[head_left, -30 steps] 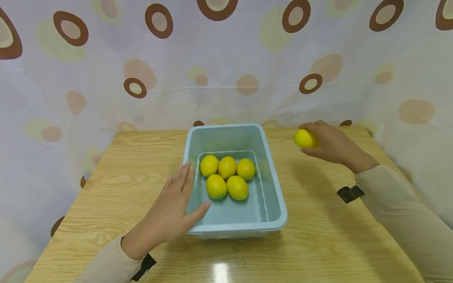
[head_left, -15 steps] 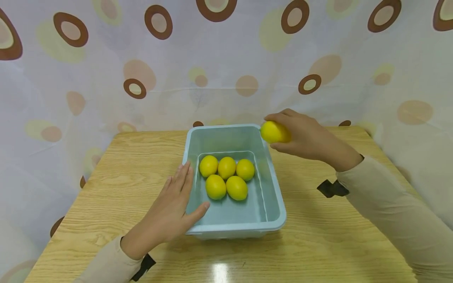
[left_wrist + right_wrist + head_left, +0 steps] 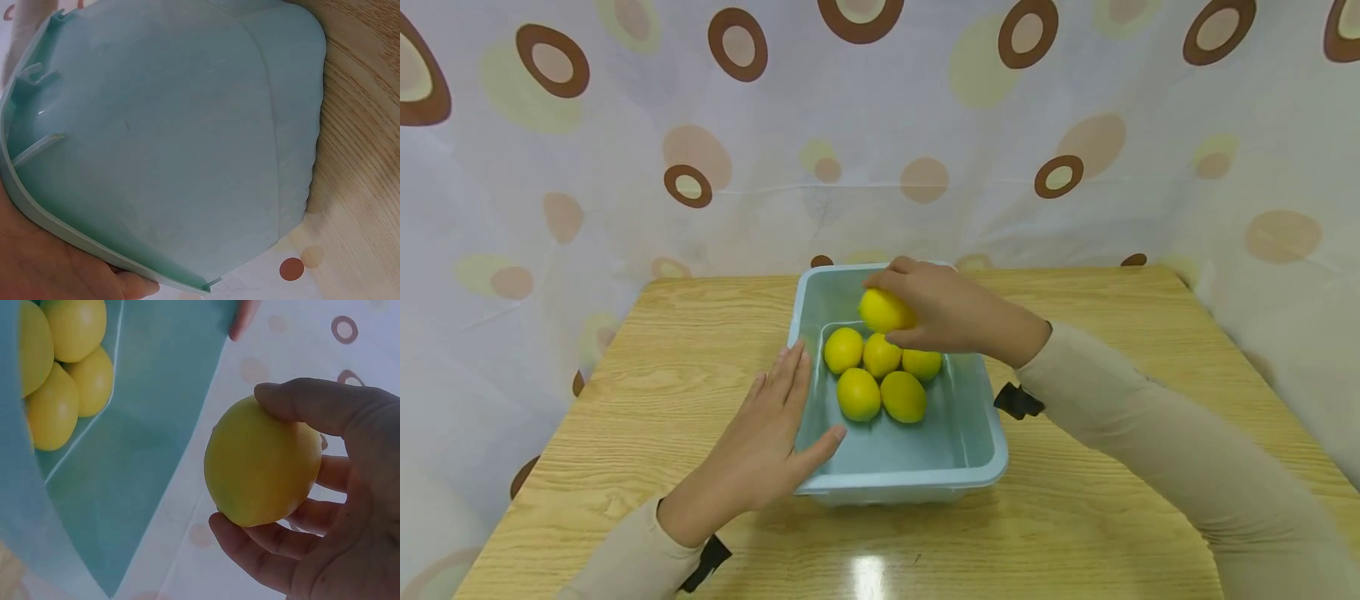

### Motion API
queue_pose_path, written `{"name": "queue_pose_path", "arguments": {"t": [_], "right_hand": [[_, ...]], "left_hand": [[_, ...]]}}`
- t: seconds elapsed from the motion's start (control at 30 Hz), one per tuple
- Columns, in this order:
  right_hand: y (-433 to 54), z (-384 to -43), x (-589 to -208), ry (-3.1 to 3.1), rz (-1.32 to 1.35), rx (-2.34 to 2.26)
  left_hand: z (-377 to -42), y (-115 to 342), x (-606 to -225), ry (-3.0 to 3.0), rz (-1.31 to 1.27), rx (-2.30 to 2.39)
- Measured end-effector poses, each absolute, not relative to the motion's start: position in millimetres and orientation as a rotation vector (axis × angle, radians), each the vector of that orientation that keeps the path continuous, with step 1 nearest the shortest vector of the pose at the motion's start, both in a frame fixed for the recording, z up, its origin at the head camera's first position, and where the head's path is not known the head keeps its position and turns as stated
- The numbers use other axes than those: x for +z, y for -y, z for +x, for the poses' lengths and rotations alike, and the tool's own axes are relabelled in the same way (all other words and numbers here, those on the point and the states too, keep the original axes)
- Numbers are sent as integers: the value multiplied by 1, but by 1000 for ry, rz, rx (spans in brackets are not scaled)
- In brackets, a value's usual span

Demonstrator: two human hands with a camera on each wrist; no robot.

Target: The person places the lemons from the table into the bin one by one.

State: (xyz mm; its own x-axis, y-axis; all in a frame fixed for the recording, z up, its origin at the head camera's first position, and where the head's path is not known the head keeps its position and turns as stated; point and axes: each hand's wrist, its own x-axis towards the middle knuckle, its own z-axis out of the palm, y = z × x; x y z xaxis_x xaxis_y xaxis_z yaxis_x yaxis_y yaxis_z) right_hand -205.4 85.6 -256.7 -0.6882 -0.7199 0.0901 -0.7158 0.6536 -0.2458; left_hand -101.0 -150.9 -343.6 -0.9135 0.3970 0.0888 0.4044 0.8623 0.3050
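A yellow lemon is gripped between the thumb and fingers of my right hand, over the far part of a pale blue plastic bin. The right wrist view shows the held lemon above the bin's rim, with fingers curled beneath it. Several more lemons lie grouped on the bin's floor, one partly covered by my right hand. My left hand rests with straight fingers on the bin's left rim. In the left wrist view, that hand lies along the rim beside the bin's outer wall.
The bin stands on a light wooden table. Behind and beside the table hangs a white curtain with brown and beige ovals. Dark straps sit at both wrists.
My right hand has carried the lemon leftward from the table's right side, across the bin's right rim, to above the lemons inside. My left hand and the bin have stayed put.
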Motion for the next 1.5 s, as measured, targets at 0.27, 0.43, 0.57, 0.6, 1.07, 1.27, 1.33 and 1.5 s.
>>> {"name": "queue_pose_path", "arguments": {"t": [0.27,0.43,0.57,0.6,1.07,1.27,1.33,1.5], "right_hand": [[-44,-213,-275,-2744,-1259,-273],[-26,-218,-293,-2684,-1256,-188],[-16,-219,-306,-2643,-1212,-147],[-14,-219,-309,-2636,-1197,-147],[-4,-227,-328,-2548,-1224,-193],[-6,-228,-325,-2591,-1147,-207],[-6,-229,-325,-2604,-1124,-200],[-8,-230,-323,-2612,-1113,-200]], "left_hand": [[-102,151,-342,2995,-666,-491],[-102,151,-342,2995,-666,-497],[-101,152,-342,3004,-664,-503],[-101,152,-342,3006,-663,-505],[-101,152,-343,3011,-648,-508],[-101,151,-343,3015,-648,-501],[-101,151,-343,3018,-648,-499],[-101,151,-343,3013,-646,-502]]}}
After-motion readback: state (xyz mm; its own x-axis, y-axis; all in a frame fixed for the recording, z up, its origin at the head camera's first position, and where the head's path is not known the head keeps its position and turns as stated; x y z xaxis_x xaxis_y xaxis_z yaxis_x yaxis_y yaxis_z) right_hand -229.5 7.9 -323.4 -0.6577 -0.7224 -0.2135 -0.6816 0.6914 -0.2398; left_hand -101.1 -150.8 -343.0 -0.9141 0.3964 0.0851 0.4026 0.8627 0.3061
